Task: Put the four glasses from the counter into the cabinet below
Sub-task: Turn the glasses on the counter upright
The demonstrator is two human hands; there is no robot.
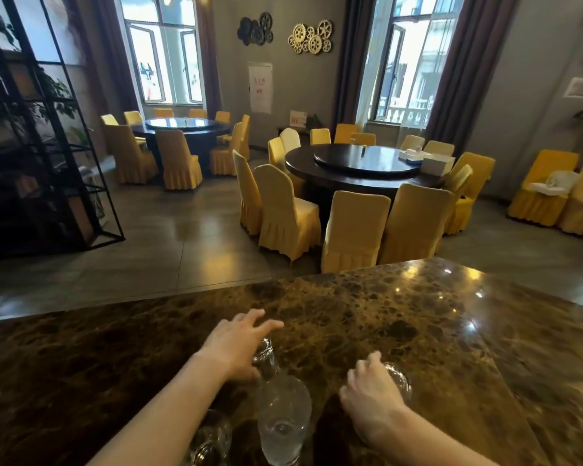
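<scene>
Several clear glasses stand on a dark brown marble counter [367, 314]. My left hand [236, 348] reaches over the far glass [265, 354], fingers spread and touching its left side. My right hand [371, 395] curls around another glass [398, 378] on the right. A tall textured glass [283, 418] stands upright between my forearms, near the front. A fourth glass [209, 438] sits low at the bottom, partly hidden under my left forearm. The cabinet below is out of view.
Beyond the counter's far edge lies a tiled floor with round dark dining tables [360, 166] ringed by yellow-covered chairs [354, 230]. A black metal shelf frame [48, 146] stands at the left. The counter stretches wide to the right.
</scene>
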